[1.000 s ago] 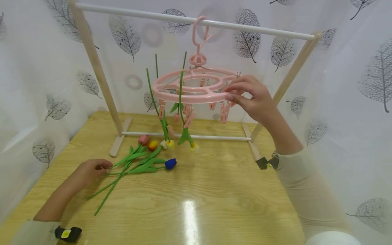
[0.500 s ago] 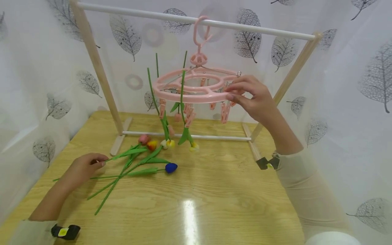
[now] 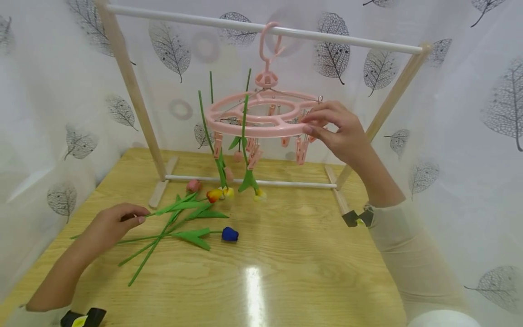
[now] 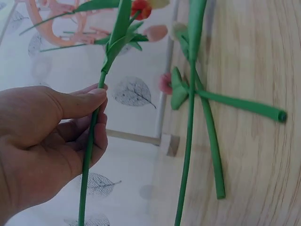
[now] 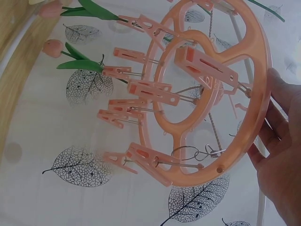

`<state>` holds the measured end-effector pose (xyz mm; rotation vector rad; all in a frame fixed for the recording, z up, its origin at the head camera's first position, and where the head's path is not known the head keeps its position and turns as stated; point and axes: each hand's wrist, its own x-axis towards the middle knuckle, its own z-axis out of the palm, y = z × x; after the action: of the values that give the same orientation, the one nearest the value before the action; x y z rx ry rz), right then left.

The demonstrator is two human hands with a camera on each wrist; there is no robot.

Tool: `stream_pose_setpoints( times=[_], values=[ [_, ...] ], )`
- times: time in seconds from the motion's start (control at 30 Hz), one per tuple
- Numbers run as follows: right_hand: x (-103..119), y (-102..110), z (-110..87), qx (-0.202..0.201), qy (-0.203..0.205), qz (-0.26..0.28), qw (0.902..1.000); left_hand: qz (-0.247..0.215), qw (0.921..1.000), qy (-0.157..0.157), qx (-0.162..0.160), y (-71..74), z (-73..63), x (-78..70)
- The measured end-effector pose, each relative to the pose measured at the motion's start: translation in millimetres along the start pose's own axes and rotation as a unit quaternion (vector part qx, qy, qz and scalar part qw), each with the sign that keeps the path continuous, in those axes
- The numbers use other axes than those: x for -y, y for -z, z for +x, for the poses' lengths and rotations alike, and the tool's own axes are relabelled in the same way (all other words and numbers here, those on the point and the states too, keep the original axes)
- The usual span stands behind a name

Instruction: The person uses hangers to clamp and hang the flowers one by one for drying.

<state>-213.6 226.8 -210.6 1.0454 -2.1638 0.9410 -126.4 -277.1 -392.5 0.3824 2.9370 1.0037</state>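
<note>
My left hand (image 3: 114, 225) pinches the green stem of an artificial tulip with a red-and-yellow bloom (image 3: 214, 195). In the left wrist view the stem (image 4: 90, 136) runs between the thumb and curled fingers. Several other tulips lie crossed on the table, among them a blue tulip (image 3: 230, 234) and a pink tulip (image 3: 194, 186). Up at the right, my right hand (image 3: 339, 131) grips the near right rim of a round pink clip hanger (image 3: 261, 132). Upside-down tulips, one with a yellow bloom (image 3: 259, 195), hang from its clips (image 5: 155, 92). Other clips hold nothing.
The hanger hooks over the white top bar (image 3: 347, 41) of a wooden-legged rack. A lower white bar (image 3: 286, 183) crosses between the rack's feet, behind the loose tulips. The wooden table (image 3: 310, 254) meets a leaf-patterned curtain (image 3: 445, 113) at the back and sides.
The left hand has drawn the red-and-yellow tulip off the others, its bloom now further right. The blue tulip has shifted slightly toward the front. The right hand stays on the rim.
</note>
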Motion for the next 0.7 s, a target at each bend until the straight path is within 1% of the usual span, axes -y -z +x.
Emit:
stream_pose_setpoints(
  times=[0.1, 0.3, 0.47, 0.6, 0.7],
  values=[
    [-0.2, 0.5, -0.8, -0.001, 0.000, 0.001, 1.0000, -0.017, 0.9996, -0.008, 0.021, -1.2, -2.3, -9.3],
    [-1.7, -0.1, -1.8, -0.004, 0.006, 0.000, 1.0000, -0.081, 0.9950, -0.028, 0.052, -5.9, -7.5, -21.7],
    [-2.4, -0.5, -2.8, -0.007, 0.003, -0.003, 1.0000, -0.114, 0.9892, -0.051, 0.077, -17.2, -3.8, -39.3],
    [-3.5, -0.6, -3.6, -0.007, 0.005, -0.004, 1.0000, -0.129, 0.9840, -0.087, 0.087, -26.7, 3.4, -58.2],
    [-4.0, -1.0, -3.6, -0.009, 0.005, -0.004, 0.9999, -0.129, 0.9809, -0.121, 0.081, -32.2, 10.5, -73.2]
  ],
)
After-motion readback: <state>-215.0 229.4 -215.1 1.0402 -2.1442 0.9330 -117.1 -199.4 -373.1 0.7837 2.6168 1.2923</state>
